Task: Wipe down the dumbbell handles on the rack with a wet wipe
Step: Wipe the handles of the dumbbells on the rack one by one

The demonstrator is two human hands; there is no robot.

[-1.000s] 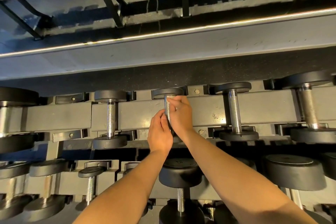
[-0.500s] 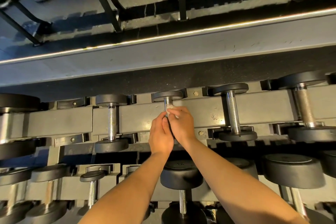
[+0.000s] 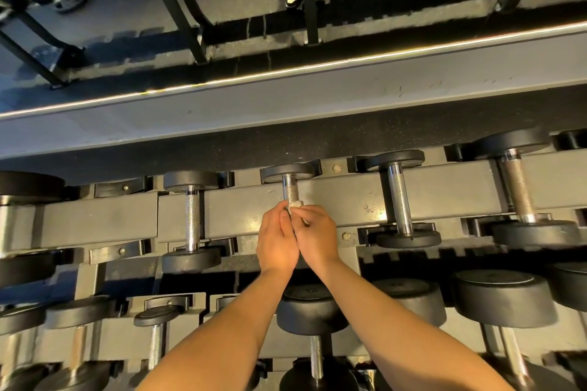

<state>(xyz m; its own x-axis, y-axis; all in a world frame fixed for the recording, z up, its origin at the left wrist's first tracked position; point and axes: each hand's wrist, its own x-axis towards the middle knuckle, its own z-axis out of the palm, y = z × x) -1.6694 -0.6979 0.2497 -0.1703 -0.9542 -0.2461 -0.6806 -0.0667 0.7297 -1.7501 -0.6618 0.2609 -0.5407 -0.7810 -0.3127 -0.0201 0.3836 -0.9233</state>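
On the rack's top shelf (image 3: 343, 200) lies a small dumbbell whose chrome handle (image 3: 289, 189) runs away from me. My left hand (image 3: 277, 240) and my right hand (image 3: 317, 235) close around the near half of that handle from both sides. A pale wet wipe (image 3: 294, 204) peeks out between my fingertips, wrapped on the handle. The far half of the handle and its far black head (image 3: 287, 172) stay visible; the near head is hidden under my hands.
More dumbbells lie on the same shelf, one to the left (image 3: 192, 219) and two larger to the right (image 3: 398, 197), (image 3: 517, 187). Heavier dumbbells (image 3: 313, 311) fill the lower shelf. Beyond the rack lie a grey floor strip and black machine frames.
Both hands have slid along the handle toward me, from its far end to its near half, baring more chrome at the far end. The wipe moved with them.
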